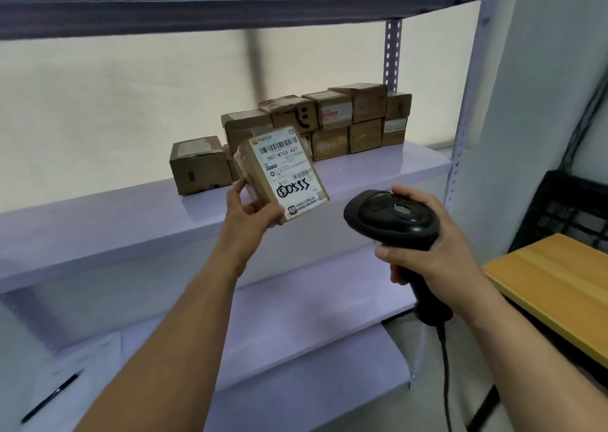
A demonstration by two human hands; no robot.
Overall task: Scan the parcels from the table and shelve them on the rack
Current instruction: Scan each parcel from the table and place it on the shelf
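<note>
Black pen (51, 397): lying on a lower rack shelf, far left. Rack (98, 221): lilac; the middle shelf carries one lone box (199, 165) and, to its right, stacked boxes (345, 119) in two tiers. Left hand (251, 213): grips the parcel (286, 178) by its lower corner, held tilted in front of the middle shelf, label facing the camera. Right hand (424, 244): wrapped round the handle of a black corded scanner (391, 218), just right of the parcel. Wooden surface (552, 287): far right, with a dark crate (575, 208) behind it.
</note>
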